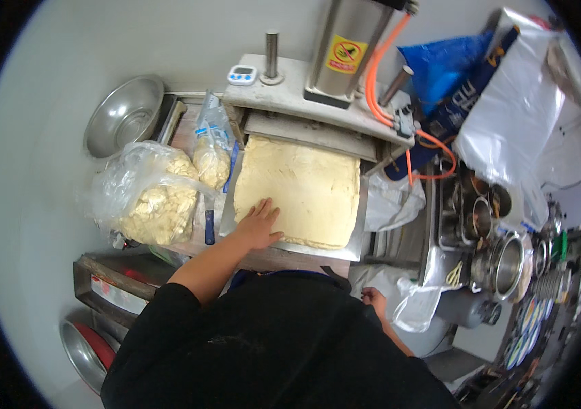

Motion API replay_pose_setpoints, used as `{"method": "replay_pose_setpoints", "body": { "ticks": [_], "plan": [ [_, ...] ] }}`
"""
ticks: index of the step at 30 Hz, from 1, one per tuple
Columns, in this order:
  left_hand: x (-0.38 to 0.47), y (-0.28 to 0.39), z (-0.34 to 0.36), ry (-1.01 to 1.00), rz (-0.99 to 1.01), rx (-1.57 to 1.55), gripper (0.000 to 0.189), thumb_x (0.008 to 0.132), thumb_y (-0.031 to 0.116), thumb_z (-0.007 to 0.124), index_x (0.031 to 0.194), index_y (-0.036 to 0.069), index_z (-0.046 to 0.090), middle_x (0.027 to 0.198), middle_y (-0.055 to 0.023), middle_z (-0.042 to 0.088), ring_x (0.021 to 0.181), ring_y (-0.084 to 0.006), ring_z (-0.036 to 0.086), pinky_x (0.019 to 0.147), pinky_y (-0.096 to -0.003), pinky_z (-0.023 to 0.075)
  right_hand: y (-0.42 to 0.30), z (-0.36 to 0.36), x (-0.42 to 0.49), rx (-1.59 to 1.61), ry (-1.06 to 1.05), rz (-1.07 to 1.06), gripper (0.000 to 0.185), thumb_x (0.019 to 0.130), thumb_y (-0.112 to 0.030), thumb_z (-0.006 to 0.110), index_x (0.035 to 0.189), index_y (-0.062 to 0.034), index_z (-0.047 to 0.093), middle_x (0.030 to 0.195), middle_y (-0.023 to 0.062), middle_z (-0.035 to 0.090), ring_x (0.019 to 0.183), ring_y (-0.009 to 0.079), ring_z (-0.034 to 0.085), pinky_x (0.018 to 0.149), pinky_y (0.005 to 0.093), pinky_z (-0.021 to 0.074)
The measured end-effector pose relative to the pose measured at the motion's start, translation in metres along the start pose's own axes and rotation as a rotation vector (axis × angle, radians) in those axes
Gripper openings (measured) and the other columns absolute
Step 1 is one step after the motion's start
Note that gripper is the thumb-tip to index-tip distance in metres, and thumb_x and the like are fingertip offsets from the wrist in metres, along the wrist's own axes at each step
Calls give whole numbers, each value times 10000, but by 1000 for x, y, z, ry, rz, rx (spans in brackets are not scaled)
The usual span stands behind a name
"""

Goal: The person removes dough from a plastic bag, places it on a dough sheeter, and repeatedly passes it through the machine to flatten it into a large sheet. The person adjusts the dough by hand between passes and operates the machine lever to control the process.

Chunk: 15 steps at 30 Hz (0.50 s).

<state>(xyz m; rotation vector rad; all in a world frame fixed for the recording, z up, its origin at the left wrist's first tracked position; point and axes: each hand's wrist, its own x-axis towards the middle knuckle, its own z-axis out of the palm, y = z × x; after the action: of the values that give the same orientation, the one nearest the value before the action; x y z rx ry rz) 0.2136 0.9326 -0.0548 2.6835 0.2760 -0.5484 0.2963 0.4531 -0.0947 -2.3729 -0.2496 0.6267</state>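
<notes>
A thick, pale yellow slab of dough (303, 191) lies on a metal tray (358, 235) in front of a pneumatic press (275, 94). On the slab's near left corner my left hand (260, 225) rests flat, palm down, fingers spread. My right hand (375, 300) hangs low at my right side, near a white plastic bag (387, 278); its fingers are curled, and I cannot tell if it holds anything. Left of the tray is a knife with a blue handle (210, 227). A large clear bag of dough pieces (157, 204) sits farther left, and a smaller bag of dough (212, 158) stands behind it.
A steel bowl (126, 117) leans against the wall at the back left. The press carries a digital timer (242, 75) and orange air hoses (372, 76). To the right are a metal container rack (456, 209), a steel pot (505, 266) and a gas cylinder (466, 308).
</notes>
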Motion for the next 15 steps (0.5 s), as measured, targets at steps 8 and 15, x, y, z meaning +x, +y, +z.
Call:
{"method": "replay_pose_setpoints", "body": {
  "ticks": [8,15],
  "plan": [
    [0,6,-11,-77,-1,-6,804,1022,500,504,1600,9,238,1676,-293,69,1568,-410,90,1266,-466,157,158,46,-37,-159,-267,147,283,852,-260,703,1064,-81,762,1035,172,753,1007,369,713,885,437,555],
    [1,10,-18,-109,-8,27,802,1028,499,500,1597,0,235,1672,-306,49,1568,-417,81,1266,-458,160,217,99,-25,128,-258,291,223,874,-190,684,1043,-72,770,1003,178,751,994,389,702,885,439,545]
  ]
}}
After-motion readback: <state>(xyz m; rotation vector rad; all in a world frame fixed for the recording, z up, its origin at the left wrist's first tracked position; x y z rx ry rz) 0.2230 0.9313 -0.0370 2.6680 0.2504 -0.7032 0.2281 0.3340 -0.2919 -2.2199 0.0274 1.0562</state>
